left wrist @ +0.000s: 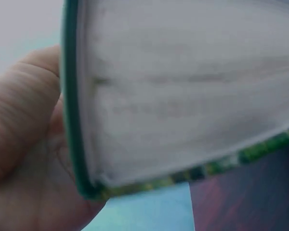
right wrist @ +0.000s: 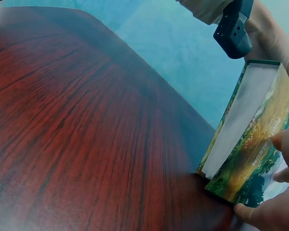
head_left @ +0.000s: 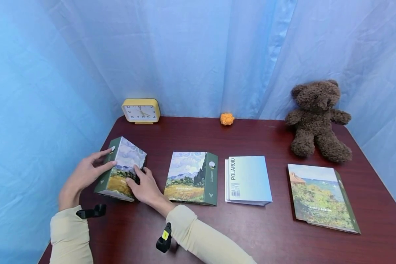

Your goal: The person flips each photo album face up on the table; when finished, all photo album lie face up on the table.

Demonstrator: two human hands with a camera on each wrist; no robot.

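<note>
At the table's left, a thick photo album (head_left: pixel 127 168) with a painted landscape cover and green spine stands tilted, spine raised toward the upper left. My left hand (head_left: pixel 87 174) holds it by the spine, with fingertips lying on the green. In the left wrist view, the album's page block (left wrist: pixel 183 96) fans out beside the thumb and palm. My right hand (head_left: pixel 147 187) holds the painted cover near its right edge. The right wrist view has that hand's fingers (right wrist: pixel 267 214) on the cover and at its lower edge. Parts of both hands are hidden.
To the right lie a matching landscape album (head_left: pixel 184 179), a pale blue POLAROID album (head_left: pixel 250 179) and a seaside-painting album (head_left: pixel 320 198). Along the back are a yellow clock (head_left: pixel 141 110), a small orange lump (head_left: pixel 227 118) and a brown teddy bear (head_left: pixel 316 121). Blue curtains (head_left: pixel 191 55) border the table.
</note>
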